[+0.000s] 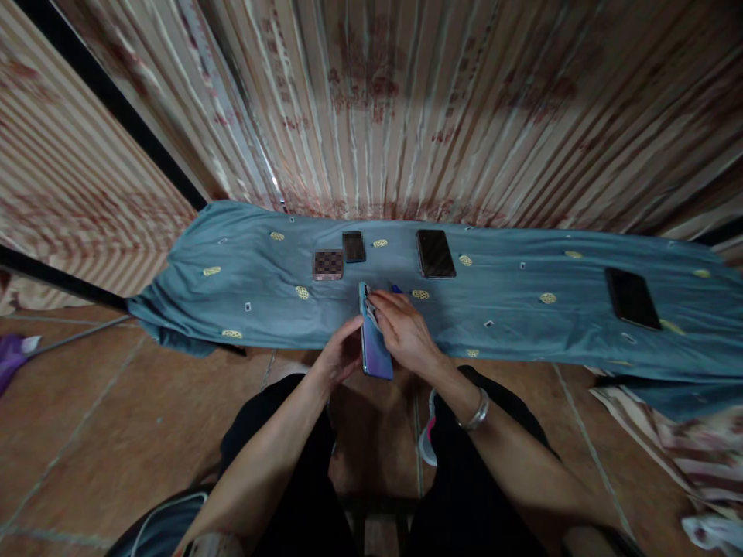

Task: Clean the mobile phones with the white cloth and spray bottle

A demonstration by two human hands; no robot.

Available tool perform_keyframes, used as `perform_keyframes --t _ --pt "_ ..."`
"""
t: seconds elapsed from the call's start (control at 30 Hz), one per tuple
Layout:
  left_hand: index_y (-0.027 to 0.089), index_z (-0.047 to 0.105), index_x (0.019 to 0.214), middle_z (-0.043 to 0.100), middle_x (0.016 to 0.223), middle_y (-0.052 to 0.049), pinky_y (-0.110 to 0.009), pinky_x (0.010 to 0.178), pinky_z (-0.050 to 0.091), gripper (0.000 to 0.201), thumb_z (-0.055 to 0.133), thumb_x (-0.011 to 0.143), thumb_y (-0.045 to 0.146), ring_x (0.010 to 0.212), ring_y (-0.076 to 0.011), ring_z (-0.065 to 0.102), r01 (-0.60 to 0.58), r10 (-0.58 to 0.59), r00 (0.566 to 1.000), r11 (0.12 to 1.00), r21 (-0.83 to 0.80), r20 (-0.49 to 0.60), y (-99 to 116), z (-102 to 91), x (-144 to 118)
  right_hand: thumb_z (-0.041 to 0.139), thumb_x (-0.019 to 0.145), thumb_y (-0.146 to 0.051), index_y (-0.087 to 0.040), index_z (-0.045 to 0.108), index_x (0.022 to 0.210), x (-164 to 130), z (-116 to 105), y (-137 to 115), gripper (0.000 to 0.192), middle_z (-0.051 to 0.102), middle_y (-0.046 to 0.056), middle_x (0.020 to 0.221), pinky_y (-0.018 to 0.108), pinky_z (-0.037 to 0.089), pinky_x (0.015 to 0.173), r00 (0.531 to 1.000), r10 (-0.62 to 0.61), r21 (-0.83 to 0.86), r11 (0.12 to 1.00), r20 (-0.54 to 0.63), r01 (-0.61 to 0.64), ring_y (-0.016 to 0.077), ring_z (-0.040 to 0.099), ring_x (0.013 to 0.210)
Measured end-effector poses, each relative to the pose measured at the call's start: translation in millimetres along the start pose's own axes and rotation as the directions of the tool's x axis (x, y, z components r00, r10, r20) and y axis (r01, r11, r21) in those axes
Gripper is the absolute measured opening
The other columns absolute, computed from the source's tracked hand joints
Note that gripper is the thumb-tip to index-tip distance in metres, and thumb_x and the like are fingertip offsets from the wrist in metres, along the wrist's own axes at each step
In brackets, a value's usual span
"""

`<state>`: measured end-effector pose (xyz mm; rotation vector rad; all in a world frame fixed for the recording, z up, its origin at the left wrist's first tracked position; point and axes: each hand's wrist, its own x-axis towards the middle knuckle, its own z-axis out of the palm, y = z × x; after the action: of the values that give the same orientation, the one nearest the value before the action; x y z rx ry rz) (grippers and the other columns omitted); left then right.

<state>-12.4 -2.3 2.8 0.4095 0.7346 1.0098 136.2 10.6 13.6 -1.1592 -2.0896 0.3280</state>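
Note:
A smartphone (376, 352) with a shiny blue-to-purple back stands tilted in front of me, at the near edge of the cloth-covered surface. My left hand (341, 350) grips it along its left side, fingers partly hidden behind it. Over the upper part of the phone's back lies my right hand (403, 323), its fingers bent and pressed together. Between those fingers and the phone shows a small pale cloth (372, 314), mostly covered by the hand. Just beyond the right fingers is a small dark blue object (396, 289), too small to name.
A teal patterned cloth (511, 325) covers the long, narrow surface. On it lie a dark phone (436, 254), another dark phone (632, 298) at right, and two small blurred rectangles, one pinkish (328, 264), one dark (354, 246). Curtains (371, 116) hang behind; black poles (116, 100) stand left.

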Motion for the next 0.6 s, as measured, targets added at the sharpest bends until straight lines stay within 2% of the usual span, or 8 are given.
perform_keyframes --t 0.23,0.37,0.47,0.6 --pt "0.015 0.074 0.081 0.076 0.078 -0.005 -0.032 0.085 0.054 0.016 0.075 0.073 0.029 0.089 -0.0236 0.073 -0.027 0.025 0.999 0.998 -0.051 -0.044 3 4.2 2 0.04 0.1 -0.021 -0.018 0.067 0.127 -5 -3 -13 0.039 0.07 0.014 0.127 0.049 0.051 0.104 0.998 -0.065 0.05 0.997 -0.025 0.067 0.0271 0.063 0.117" --pt "0.015 0.074 0.082 0.075 0.078 -0.004 -0.033 0.085 0.054 0.019 0.077 0.072 0.032 0.09 -0.0244 0.072 0.008 -0.009 0.999 0.999 -0.032 -0.037 1 2.2 2 0.037 0.098 -0.017 -0.016 0.063 0.134 -6 -3 -15 0.044 0.066 0.014 0.135 0.048 0.048 0.109 0.996 -0.087 0.06 0.994 -0.032 0.089 0.0256 0.059 0.125" --pt "0.014 0.074 0.08 0.074 0.075 -0.005 -0.033 0.081 0.053 0.022 0.08 0.07 0.033 0.086 -0.0242 0.072 0.052 -0.052 0.999 0.999 0.012 -0.006 -4 -0.6 1 0.035 0.097 -0.015 -0.014 0.058 0.14 -4 -3 -12 0.048 0.062 0.014 0.142 0.049 0.045 0.113 0.998 -0.062 0.038 0.997 -0.028 0.063 0.0262 0.055 0.131" --pt "0.014 0.074 0.079 0.073 0.074 -0.004 -0.03 0.074 0.05 0.025 0.082 0.068 0.035 0.074 -0.0191 0.068 0.09 -0.091 0.996 0.994 0.058 0.017 -10 -3.9 0 0.035 0.097 -0.015 -0.015 0.052 0.146 1 -4 -4 0.052 0.058 0.014 0.147 0.051 0.041 0.116 1.0 0.0 0.016 1.0 -0.026 0.0 0.0261 0.051 0.136"
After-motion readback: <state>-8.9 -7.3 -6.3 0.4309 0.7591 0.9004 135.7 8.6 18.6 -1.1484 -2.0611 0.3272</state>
